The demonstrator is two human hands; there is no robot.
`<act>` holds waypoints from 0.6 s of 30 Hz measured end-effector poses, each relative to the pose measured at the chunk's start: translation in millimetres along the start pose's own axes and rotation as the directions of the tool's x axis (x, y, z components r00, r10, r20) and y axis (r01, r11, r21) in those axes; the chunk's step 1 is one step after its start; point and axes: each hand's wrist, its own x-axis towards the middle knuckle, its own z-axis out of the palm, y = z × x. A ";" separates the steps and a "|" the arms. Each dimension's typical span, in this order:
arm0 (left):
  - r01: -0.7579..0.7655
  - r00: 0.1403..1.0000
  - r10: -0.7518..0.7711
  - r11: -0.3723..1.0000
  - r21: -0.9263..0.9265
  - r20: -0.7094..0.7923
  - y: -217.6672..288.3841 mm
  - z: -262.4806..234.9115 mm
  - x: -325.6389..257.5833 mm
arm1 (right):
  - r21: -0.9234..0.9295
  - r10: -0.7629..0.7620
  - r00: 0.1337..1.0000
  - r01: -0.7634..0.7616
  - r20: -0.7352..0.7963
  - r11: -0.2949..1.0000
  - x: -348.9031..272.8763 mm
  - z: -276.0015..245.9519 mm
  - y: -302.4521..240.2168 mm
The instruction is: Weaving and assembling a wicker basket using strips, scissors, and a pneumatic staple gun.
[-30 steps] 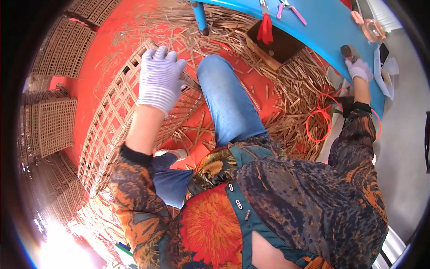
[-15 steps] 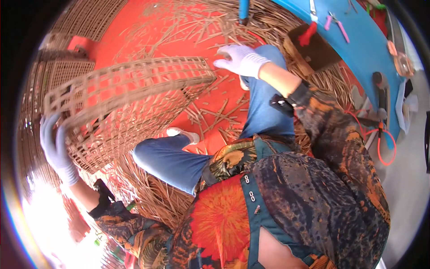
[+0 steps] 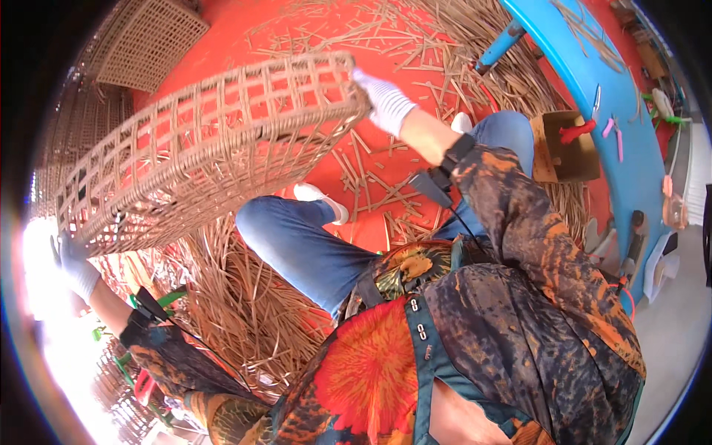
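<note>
A large woven rattan basket (image 3: pixel 215 141), open-latticed and brown, is held up tilted on the left, its side wall facing me. My right hand (image 3: pixel 383 101), in a white striped glove, grips its right end, the fingertips partly hidden behind the rim. At the basket's lower left corner is my left hand (image 3: pixel 73 268), gloved too; its fingers are closed around the edge, partly washed out by glare.
Finished lattice panels (image 3: pixel 152 44) stand stacked at the far left. Loose cane strips (image 3: pixel 245 297) heap around my legs and litter the red floor (image 3: pixel 222 37). On the right, a blue table (image 3: pixel 630 156) carries pink-handled pliers (image 3: pixel 618 141); a cardboard box (image 3: pixel 567 144) sits beside it.
My right hand, apart from the basket before, has taken hold of its right end. The basket has risen and turned its side toward me. My left hand stays at its left corner.
</note>
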 end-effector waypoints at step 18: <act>0.365 0.926 -0.308 0.878 -0.309 0.217 -54.4 265.8 -283.3 | -0.651 -0.636 0.741 0.376 -0.216 0.659 -102.2 -100.6 -198.6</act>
